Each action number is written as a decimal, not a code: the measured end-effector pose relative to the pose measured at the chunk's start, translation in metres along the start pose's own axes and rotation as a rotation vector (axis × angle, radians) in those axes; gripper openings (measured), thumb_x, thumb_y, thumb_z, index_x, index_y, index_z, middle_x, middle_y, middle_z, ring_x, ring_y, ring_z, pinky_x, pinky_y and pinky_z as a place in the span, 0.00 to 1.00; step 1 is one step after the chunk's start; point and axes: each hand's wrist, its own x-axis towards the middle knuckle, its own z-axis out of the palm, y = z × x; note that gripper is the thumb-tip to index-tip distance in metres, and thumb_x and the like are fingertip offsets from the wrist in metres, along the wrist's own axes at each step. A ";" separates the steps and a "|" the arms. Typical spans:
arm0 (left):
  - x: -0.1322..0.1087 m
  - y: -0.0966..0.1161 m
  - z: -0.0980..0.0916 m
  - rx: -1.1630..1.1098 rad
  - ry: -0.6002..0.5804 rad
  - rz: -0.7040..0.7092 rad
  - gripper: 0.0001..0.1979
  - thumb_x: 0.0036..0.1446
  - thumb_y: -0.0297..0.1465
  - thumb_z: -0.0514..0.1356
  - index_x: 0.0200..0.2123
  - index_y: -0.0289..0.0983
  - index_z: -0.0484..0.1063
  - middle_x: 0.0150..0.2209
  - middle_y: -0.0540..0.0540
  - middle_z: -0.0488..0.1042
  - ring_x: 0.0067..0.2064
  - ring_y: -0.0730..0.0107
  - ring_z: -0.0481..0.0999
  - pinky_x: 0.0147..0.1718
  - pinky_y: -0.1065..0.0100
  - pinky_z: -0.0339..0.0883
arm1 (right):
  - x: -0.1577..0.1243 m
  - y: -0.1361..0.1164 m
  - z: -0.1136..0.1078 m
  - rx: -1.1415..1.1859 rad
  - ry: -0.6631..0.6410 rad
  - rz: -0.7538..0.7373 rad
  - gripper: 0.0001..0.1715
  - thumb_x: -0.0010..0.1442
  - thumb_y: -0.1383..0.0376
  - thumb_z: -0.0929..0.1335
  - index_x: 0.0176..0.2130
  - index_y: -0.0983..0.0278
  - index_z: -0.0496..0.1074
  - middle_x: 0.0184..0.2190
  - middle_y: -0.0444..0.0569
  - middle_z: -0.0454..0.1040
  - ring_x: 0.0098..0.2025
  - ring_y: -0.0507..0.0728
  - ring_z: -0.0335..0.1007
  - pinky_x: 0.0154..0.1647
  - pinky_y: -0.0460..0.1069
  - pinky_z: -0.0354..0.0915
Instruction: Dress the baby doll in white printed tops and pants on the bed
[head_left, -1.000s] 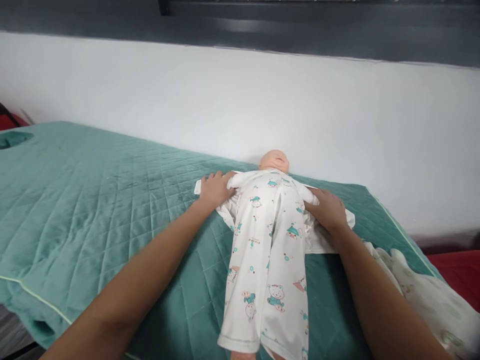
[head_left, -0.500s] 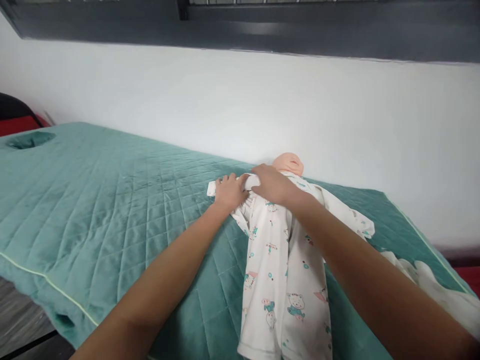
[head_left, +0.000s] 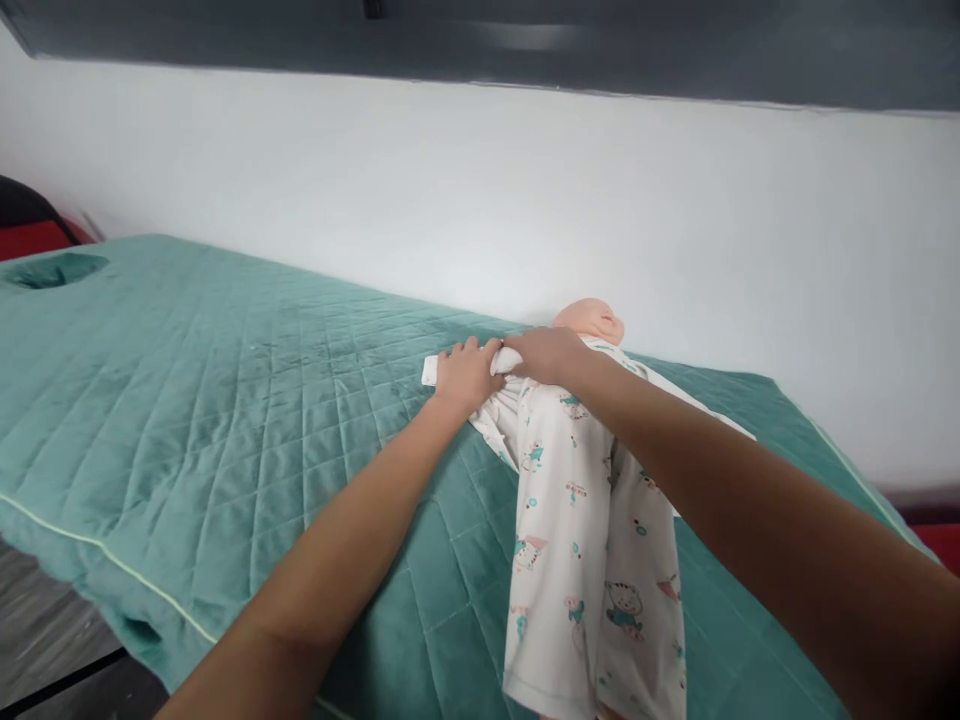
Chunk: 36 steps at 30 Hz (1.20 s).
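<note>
Doll (head_left: 589, 318): lying on green bed cover (head_left: 285, 400), printed garment (head_left: 556, 570) over its body | Grip: white cloth (head_left: 506, 361) beside doll's upper body grasped by left hand (head_left: 466, 376) and, across doll, by right hand (head_left: 546, 355) | Advised: pull kept gentle, doll left untwisted

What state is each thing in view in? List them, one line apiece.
White cloth: bunched, one end sticking out
Left hand: curled around that cloth
Right hand: on that cloth too, grip partly hidden
Doll: lying down, head nearest the wall
Printed garment: over the doll's body, legs extended
Green quilted cover: spread out, lightly wrinkled
</note>
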 end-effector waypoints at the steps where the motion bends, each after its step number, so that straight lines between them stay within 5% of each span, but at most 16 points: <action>1: -0.001 -0.001 -0.001 -0.006 -0.002 -0.004 0.26 0.57 0.42 0.60 0.59 0.50 0.63 0.53 0.41 0.70 0.54 0.49 0.70 0.51 0.51 0.63 | -0.004 0.003 0.000 -0.008 0.005 -0.004 0.21 0.63 0.58 0.66 0.55 0.57 0.68 0.47 0.55 0.77 0.49 0.65 0.73 0.41 0.54 0.64; 8: -0.004 -0.011 -0.004 0.009 -0.010 -0.072 0.19 0.61 0.43 0.55 0.53 0.48 0.70 0.49 0.40 0.73 0.53 0.48 0.70 0.49 0.50 0.65 | -0.025 0.026 -0.002 -0.021 0.082 0.059 0.20 0.64 0.59 0.63 0.55 0.55 0.69 0.47 0.55 0.75 0.48 0.66 0.71 0.39 0.54 0.63; 21: -0.001 -0.022 -0.007 -0.040 -0.126 -0.064 0.22 0.56 0.45 0.59 0.53 0.46 0.69 0.54 0.41 0.71 0.58 0.48 0.66 0.54 0.49 0.63 | -0.039 0.031 -0.011 0.033 0.086 0.107 0.21 0.64 0.63 0.62 0.55 0.57 0.70 0.47 0.56 0.74 0.47 0.64 0.70 0.41 0.54 0.62; 36: 0.003 -0.023 -0.002 -0.035 -0.026 -0.176 0.15 0.61 0.41 0.56 0.45 0.38 0.71 0.48 0.38 0.76 0.53 0.50 0.73 0.47 0.56 0.67 | -0.025 0.021 0.005 0.088 0.133 0.080 0.20 0.64 0.59 0.62 0.55 0.57 0.68 0.48 0.56 0.73 0.48 0.65 0.69 0.42 0.55 0.63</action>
